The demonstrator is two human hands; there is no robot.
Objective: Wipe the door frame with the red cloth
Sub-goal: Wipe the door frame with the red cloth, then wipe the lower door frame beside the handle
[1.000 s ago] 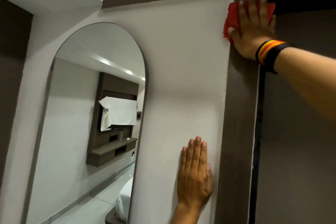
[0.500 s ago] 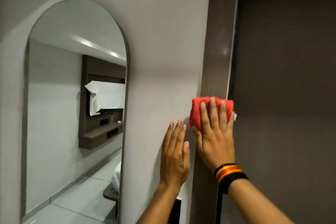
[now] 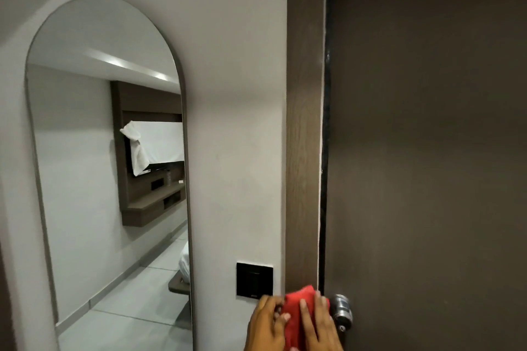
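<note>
The brown wooden door frame (image 3: pixel 304 128) runs vertically between the white wall and the dark door (image 3: pixel 427 151). The red cloth (image 3: pixel 295 319) is pressed flat on the frame at the very bottom of the view. My right hand (image 3: pixel 318 328) lies over the cloth, fingers spread and pointing up. My left hand (image 3: pixel 263 325) is just to its left, and its curled fingertips rest on the cloth's left edge. Both wrists are cut off by the picture's lower edge.
A silver door knob (image 3: pixel 341 311) sticks out just right of my right hand. A black switch plate (image 3: pixel 254 280) sits on the wall just above my left hand. A tall arched mirror (image 3: pixel 108 165) fills the wall to the left.
My right hand has swept the red cloth down the frame from its top corner to knob height. My left hand left the wall and came against the cloth. The camera tilted down.
</note>
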